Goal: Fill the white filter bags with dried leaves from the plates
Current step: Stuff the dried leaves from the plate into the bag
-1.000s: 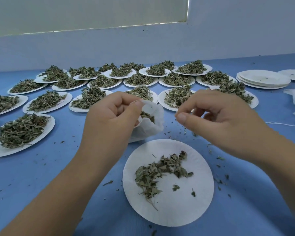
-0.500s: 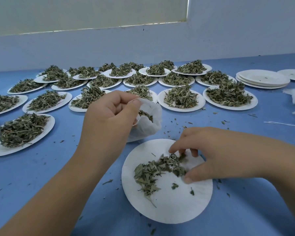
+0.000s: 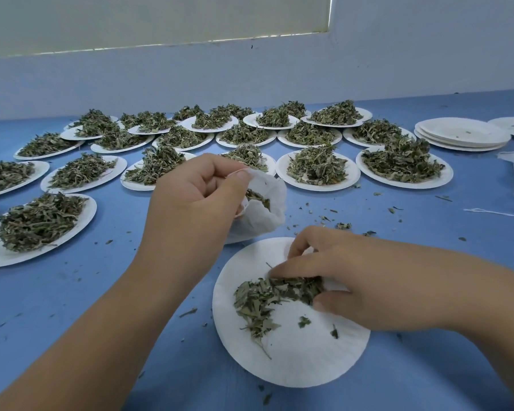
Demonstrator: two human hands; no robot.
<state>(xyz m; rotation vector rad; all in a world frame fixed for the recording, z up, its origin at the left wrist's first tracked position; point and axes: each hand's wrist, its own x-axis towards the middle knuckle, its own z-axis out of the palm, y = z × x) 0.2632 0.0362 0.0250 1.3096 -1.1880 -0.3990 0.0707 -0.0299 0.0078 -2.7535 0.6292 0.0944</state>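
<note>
Two hands at work: our left hand [image 3: 196, 197] pinches the white filter bag [image 3: 264, 216] open, partly filled, just behind the near plate [image 3: 294, 360], our right hand [image 3: 347, 280] grips its last dried leaves [image 3: 267, 295], and many heaped plates [image 3: 318, 170] wait beyond.

Right hand [image 3: 353, 280] has dropped onto the dried leaves [image 3: 258, 295].

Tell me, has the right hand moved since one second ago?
Yes. The right hand went down from beside the bag, which the left hand holds, to the near plate, where it now pinches the leaves.
</note>
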